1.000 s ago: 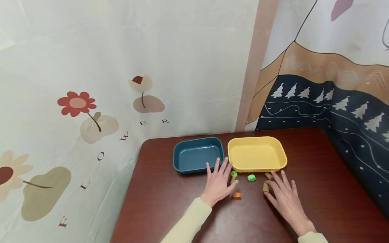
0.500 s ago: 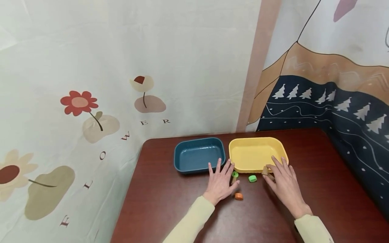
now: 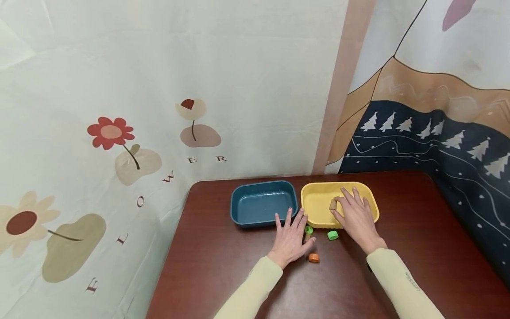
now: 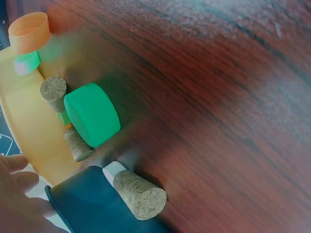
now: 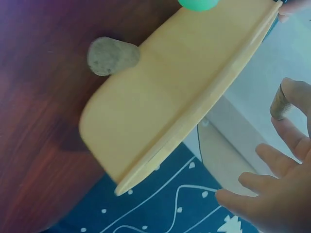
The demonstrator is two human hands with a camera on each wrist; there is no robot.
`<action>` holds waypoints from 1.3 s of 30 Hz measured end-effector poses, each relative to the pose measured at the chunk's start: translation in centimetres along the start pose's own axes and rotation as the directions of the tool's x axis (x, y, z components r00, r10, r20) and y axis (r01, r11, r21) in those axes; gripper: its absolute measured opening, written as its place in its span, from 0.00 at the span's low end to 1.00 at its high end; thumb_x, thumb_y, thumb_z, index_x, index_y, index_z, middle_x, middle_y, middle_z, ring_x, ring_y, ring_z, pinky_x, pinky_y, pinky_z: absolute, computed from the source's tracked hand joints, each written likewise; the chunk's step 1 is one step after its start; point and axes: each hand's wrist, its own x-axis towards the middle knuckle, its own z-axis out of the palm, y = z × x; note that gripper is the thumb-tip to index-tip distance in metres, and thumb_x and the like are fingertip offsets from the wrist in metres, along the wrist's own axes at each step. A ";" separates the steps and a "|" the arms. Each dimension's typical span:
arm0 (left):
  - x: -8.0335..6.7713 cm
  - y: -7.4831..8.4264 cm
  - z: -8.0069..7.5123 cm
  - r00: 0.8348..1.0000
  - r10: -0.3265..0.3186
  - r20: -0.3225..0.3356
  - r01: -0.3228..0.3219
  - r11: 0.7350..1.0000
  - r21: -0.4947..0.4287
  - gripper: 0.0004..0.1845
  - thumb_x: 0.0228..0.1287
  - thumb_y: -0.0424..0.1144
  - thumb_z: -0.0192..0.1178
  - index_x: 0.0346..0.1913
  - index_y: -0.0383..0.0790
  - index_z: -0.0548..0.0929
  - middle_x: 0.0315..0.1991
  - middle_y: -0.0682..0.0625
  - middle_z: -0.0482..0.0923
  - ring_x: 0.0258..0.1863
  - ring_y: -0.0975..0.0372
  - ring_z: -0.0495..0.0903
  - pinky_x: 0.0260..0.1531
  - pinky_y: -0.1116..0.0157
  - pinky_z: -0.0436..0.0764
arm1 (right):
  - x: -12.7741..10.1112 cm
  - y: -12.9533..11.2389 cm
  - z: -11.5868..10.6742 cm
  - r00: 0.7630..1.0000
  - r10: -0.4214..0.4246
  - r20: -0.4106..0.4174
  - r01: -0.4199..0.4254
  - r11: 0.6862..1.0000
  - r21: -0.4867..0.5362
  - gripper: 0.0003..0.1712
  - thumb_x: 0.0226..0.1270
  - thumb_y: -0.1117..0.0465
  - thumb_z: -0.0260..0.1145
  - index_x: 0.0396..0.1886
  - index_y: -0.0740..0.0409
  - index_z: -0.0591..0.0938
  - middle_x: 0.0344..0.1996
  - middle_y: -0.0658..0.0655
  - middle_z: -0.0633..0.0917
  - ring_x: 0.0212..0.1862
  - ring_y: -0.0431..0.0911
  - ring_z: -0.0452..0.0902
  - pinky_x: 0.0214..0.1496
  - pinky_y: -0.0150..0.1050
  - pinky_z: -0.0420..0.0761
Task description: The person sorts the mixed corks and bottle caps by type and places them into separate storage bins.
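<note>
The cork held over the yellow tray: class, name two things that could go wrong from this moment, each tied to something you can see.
1. The right hand pinches the cork only at the fingertips above the yellow tray; it might slip, bounce and roll out over the low rim.

2. The left hand lies flat beside a green cap and an orange cap; a careless move could knock them across the table.
</note>
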 end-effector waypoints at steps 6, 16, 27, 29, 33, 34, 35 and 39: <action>-0.1 0.0 0.0 0.999 -0.009 0.038 0.009 1.000 -0.009 0.41 0.73 0.69 0.49 0.80 0.49 0.64 0.83 0.52 0.53 0.81 0.47 0.50 0.70 0.31 0.53 | 1.8 -0.1 1.4 0.999 0.003 0.049 -0.002 1.000 -0.019 0.17 0.68 0.56 0.74 0.50 0.60 0.84 0.72 0.70 0.72 0.77 0.71 0.54 0.68 0.78 0.56; 0.0 0.4 -0.1 0.999 -0.009 0.047 0.008 1.000 0.030 0.41 0.73 0.70 0.48 0.80 0.50 0.65 0.83 0.52 0.54 0.81 0.47 0.51 0.69 0.31 0.56 | 3.3 0.4 3.2 0.986 0.023 0.162 -0.015 0.999 -0.048 0.19 0.66 0.58 0.75 0.52 0.62 0.85 0.70 0.72 0.72 0.76 0.74 0.55 0.66 0.79 0.58; 0.1 0.4 0.0 0.999 -0.014 0.050 0.013 1.000 0.025 0.41 0.72 0.70 0.49 0.80 0.51 0.65 0.83 0.53 0.54 0.81 0.48 0.51 0.70 0.31 0.55 | 4.1 0.4 3.7 0.945 0.066 0.321 -0.055 0.998 -0.041 0.07 0.66 0.59 0.73 0.40 0.56 0.87 0.69 0.72 0.74 0.76 0.74 0.53 0.66 0.81 0.55; 0.0 0.3 -0.1 0.998 -0.021 0.057 0.020 1.000 0.023 0.42 0.72 0.70 0.50 0.80 0.51 0.64 0.83 0.53 0.53 0.81 0.48 0.51 0.70 0.31 0.54 | 4.1 0.4 3.8 0.940 0.067 0.336 -0.057 0.998 -0.040 0.07 0.65 0.59 0.73 0.40 0.56 0.88 0.69 0.72 0.75 0.76 0.75 0.53 0.65 0.81 0.53; -0.1 0.2 -0.1 0.998 -0.025 0.054 0.024 0.999 0.022 0.41 0.72 0.69 0.51 0.80 0.51 0.65 0.83 0.53 0.54 0.81 0.48 0.52 0.70 0.30 0.54 | 4.1 0.5 3.9 0.937 0.072 0.343 -0.056 0.997 -0.058 0.15 0.66 0.56 0.74 0.48 0.59 0.88 0.68 0.72 0.75 0.75 0.75 0.54 0.65 0.82 0.54; -0.1 0.2 -0.1 0.998 -0.023 0.052 0.021 1.000 0.022 0.41 0.72 0.69 0.51 0.80 0.51 0.65 0.83 0.53 0.54 0.81 0.48 0.52 0.70 0.30 0.54 | 4.1 0.5 3.8 0.937 0.075 0.341 -0.056 0.996 -0.064 0.18 0.66 0.55 0.74 0.51 0.61 0.88 0.68 0.73 0.75 0.74 0.76 0.54 0.65 0.82 0.54; -0.1 0.1 -0.1 0.999 -0.021 0.049 0.020 1.000 0.021 0.41 0.72 0.69 0.51 0.80 0.51 0.65 0.83 0.53 0.54 0.81 0.48 0.52 0.70 0.30 0.54 | 4.1 0.5 3.7 0.937 0.080 0.340 -0.062 0.996 -0.064 0.22 0.67 0.53 0.73 0.54 0.61 0.87 0.68 0.73 0.74 0.74 0.76 0.54 0.65 0.82 0.54; 0.0 0.1 -0.1 0.999 -0.015 0.041 0.014 1.000 0.019 0.41 0.73 0.69 0.50 0.80 0.51 0.65 0.83 0.53 0.54 0.81 0.48 0.52 0.70 0.30 0.55 | 3.9 0.5 3.0 0.949 0.093 0.301 -0.079 0.995 -0.059 0.30 0.68 0.49 0.72 0.63 0.63 0.82 0.70 0.73 0.72 0.75 0.75 0.52 0.66 0.81 0.52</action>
